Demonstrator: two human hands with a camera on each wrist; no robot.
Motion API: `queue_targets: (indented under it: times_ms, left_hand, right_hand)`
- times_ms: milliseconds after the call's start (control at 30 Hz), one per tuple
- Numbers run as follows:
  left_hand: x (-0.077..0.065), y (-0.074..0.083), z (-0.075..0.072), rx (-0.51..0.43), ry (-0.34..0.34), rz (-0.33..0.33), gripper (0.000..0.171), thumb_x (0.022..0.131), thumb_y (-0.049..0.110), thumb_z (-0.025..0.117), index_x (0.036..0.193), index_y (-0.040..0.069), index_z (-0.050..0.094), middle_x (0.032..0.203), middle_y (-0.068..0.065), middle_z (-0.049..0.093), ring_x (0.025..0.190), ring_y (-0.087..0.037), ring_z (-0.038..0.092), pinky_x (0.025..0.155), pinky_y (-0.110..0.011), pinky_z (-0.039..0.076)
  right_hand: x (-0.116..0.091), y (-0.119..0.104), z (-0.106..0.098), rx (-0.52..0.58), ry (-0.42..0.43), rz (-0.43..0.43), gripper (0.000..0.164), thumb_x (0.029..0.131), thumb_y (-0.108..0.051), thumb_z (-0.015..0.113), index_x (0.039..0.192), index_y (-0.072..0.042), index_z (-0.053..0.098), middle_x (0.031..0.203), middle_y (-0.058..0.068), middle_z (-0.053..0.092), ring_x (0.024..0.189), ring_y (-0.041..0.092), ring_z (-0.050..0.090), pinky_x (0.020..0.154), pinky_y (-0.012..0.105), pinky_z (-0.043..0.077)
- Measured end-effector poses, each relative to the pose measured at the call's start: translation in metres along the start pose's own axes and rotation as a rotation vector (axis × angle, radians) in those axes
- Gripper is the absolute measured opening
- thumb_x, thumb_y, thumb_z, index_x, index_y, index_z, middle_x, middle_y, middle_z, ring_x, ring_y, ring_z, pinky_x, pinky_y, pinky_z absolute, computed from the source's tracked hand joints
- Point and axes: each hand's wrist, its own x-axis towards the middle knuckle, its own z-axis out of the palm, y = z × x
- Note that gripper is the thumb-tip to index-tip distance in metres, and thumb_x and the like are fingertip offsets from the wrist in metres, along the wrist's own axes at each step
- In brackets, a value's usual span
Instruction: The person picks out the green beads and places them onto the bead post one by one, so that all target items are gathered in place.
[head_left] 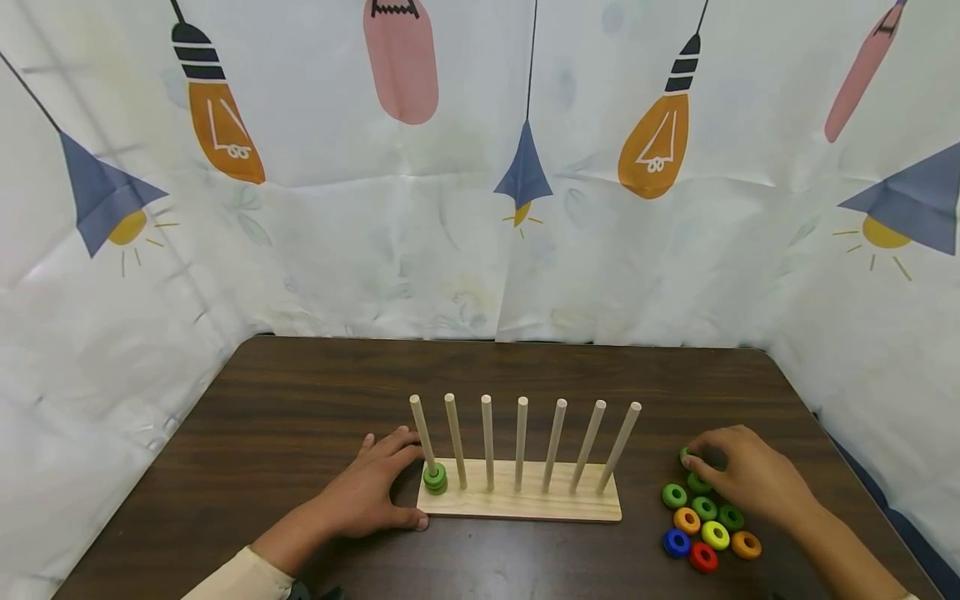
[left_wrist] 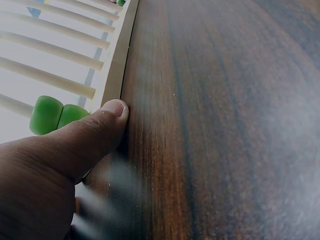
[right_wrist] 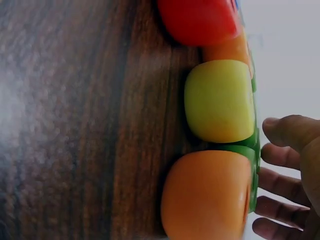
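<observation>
A wooden peg board (head_left: 517, 500) with a row of upright pegs stands mid-table. Two green rings (head_left: 435, 477) are stacked on its leftmost peg. My left hand (head_left: 375, 492) grips the board's left end, the thumb against the front edge and the fingers towards the back corner. In the left wrist view the thumb (left_wrist: 100, 125) lies close beside the green rings. At the right, my right hand (head_left: 750, 471) reaches over the far side of a group of loose rings. Its thumb and index fingertips are right at a green ring (head_left: 684, 454), partly hidden by them.
Near the right hand lie more green rings (head_left: 674, 497), orange rings (head_left: 746, 546), a yellow ring (head_left: 715, 535), a blue ring (head_left: 677, 543) and a red ring (head_left: 703, 557). The dark wooden table (head_left: 315, 392) ends at a printed curtain (head_left: 375, 250).
</observation>
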Motion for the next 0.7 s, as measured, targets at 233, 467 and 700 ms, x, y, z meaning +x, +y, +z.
queue_targets:
  times_ms: [233, 467, 700]
  left_hand:
    - [-0.0004, 0.0018, 0.0, 0.027, 0.005, -0.004, 0.085, 0.078, 0.064, 0.081, 0.145, 0.016, 0.057, 0.157, -0.01, 0.041, 0.151, -0.039, 0.026, 0.116, -0.071, 0.012]
    - [0.0003, 0.0022, 0.0016, 0.049, 0.01, -0.018, 0.085, 0.078, 0.062, 0.082, 0.145, 0.017, 0.057, 0.157, -0.01, 0.042, 0.151, -0.037, 0.027, 0.117, -0.07, 0.013]
    - [0.0011, 0.0011, 0.0049, 0.074, 0.011, -0.031, 0.085, 0.077, 0.063, 0.082, 0.145, 0.019, 0.057, 0.157, -0.01, 0.042, 0.151, -0.034, 0.027, 0.118, -0.067, 0.014]
  right_hand:
    - [0.0021, 0.0022, 0.0024, -0.013, -0.007, 0.015, 0.015, 0.092, -0.039, 0.077, 0.1, -0.026, 0.076, 0.107, 0.006, 0.07, 0.106, 0.043, 0.062, 0.066, 0.055, 0.056]
    - [0.0049, 0.0029, 0.0019, -0.025, -0.009, 0.022, 0.019, 0.091, -0.039, 0.079, 0.102, -0.025, 0.075, 0.104, 0.004, 0.07, 0.099, 0.035, 0.064, 0.063, 0.05, 0.055]
    - [0.0088, 0.0023, 0.0031, -0.029, -0.021, 0.044, 0.022, 0.091, -0.038, 0.078, 0.105, -0.021, 0.073, 0.101, 0.004, 0.069, 0.094, 0.031, 0.065, 0.063, 0.049, 0.054]
